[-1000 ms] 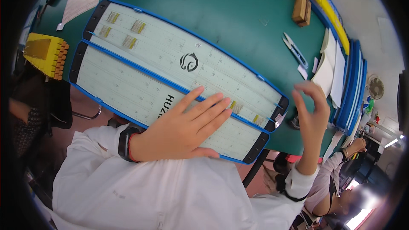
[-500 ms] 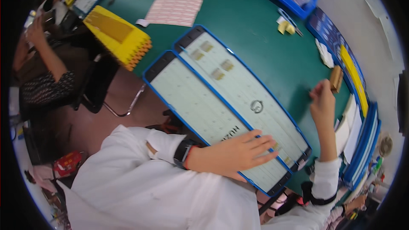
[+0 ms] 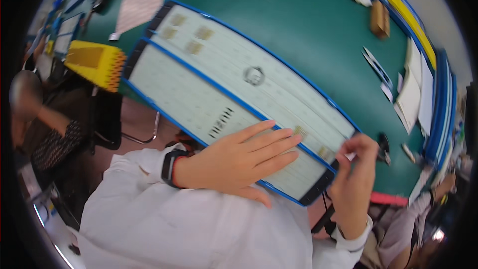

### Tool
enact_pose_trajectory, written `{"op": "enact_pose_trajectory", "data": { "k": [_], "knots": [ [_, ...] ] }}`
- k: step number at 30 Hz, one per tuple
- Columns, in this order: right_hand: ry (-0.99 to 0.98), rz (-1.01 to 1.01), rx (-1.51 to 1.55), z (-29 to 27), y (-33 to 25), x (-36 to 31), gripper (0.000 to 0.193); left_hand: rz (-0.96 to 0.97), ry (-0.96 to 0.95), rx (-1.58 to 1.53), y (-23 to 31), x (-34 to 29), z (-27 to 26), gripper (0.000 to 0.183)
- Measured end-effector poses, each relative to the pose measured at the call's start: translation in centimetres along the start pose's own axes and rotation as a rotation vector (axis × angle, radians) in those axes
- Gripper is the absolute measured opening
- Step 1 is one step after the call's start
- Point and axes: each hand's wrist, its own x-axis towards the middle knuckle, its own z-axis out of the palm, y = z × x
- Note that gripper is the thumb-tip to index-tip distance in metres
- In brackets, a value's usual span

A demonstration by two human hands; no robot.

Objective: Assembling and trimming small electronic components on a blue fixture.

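A long, blue-edged board with two pale panels and black ends lies slantwise on the green table, part of it past the near edge. Small tan squares sit in pairs toward its far left end; more are at the near right end. Across the board, my left hand rests flat, fingers stretched out and palm down, touching the middle blue strip. My right hand is at the board's right end. Its thumb and fingertips are pinched together; a tiny pale bit shows there, too small to name.
Tweezers, loose papers and a brown block lie to the right on the green table. Blue binders stand at the right edge. A yellow toothed box and a label sheet are at left. Another person sits far left.
The view has shifted right and nearer. My right hand has come from above the table by the brown block to the board's right end. My left hand stays flat on the board.
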Motion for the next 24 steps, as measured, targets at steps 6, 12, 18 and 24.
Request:
{"op": "enact_pose_trajectory", "data": {
  "k": [6,12,18,24],
  "knots": [
    [-0.013,-0.019,-0.106,1.6,0.3,0.7,0.037,0.028,0.114,-0.060,2.2,2.5,2.4,0.078],
    [-0.075,0.025,-0.077,1.4,-0.1,0.5,0.043,-0.066,0.149,-0.064,2.5,3.2,4.0,0.078],
    [0.009,0.102,-0.100,-1.0,1.7,0.2,0.036,-0.094,0.144,-0.097,2.4,3.2,4.5,0.078],
    [0.079,0.180,-0.338,-6.0,10.6,-2.2,0.061,-0.050,0.120,-0.133,2.3,3.6,4.3,0.076]
  ]
}}
